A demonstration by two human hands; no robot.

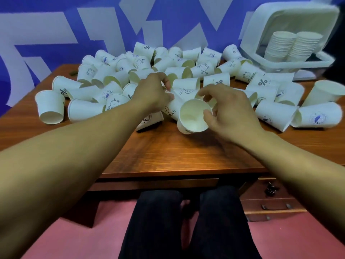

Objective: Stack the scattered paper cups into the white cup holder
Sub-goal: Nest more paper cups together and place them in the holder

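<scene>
White paper cup (194,116), mouth turned toward the camera, sits at centre frame just above a wooden desk (168,156), its rim pinched between the thumb and fingers of the right hand (229,111). Immediately to its left, the left hand (152,92) curls its fingers round a second cup printed HELLO (172,107), which touches the first; the two hands are close together, one cup in each. Behind and to both sides, scattered cups (50,107) cover the back of the desk, most lying on their sides, a few mouth down: several dozen, overlapping too much for an exact count. At the upper right, one white cup holder (248,47) stands tilted, with two stacks (281,45) of nested cups side by side inside it. A blue-and-white patterned wall (56,25) fills the top of the frame. One drawer unit (270,204) shows at lower right, and two legs in dark trousers (155,221) rest over a pink floor (89,240).
</scene>
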